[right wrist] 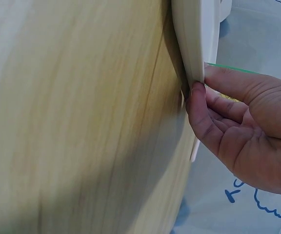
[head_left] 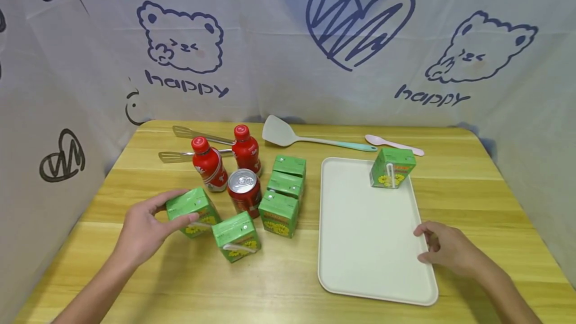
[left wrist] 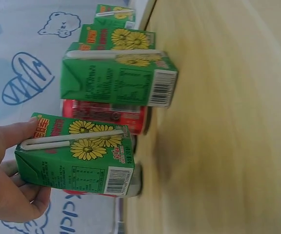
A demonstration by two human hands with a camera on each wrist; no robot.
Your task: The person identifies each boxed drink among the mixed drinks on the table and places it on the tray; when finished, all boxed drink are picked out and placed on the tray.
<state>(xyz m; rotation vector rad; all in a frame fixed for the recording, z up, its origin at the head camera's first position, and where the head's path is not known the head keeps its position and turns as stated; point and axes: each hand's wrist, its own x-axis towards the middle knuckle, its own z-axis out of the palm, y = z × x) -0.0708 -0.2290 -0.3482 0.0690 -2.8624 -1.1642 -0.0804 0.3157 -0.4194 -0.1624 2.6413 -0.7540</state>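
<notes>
My left hand [head_left: 143, 226] grips a green drink carton [head_left: 193, 209] with yellow flowers and a white straw, thumb on its front. In the left wrist view this carton [left wrist: 82, 158] shows its barcode, and its lower end appears off the tabletop. Right beside it stands a second green carton [head_left: 237, 238]. My right hand [head_left: 450, 250] pinches the right rim of a cream tray [head_left: 373, 244]; the right wrist view shows thumb and finger on the tray's edge [right wrist: 191, 48]. Another green carton [head_left: 391, 169] stands at the tray's far right corner.
Several green cartons [head_left: 279, 209] stand in a row left of the tray. Behind the held carton are a red can [head_left: 244, 194] and two red bottles [head_left: 210, 166]. Spatulas [head_left: 279, 131] and a pink spoon [head_left: 393, 144] lie at the table's back edge, before a cloth wall.
</notes>
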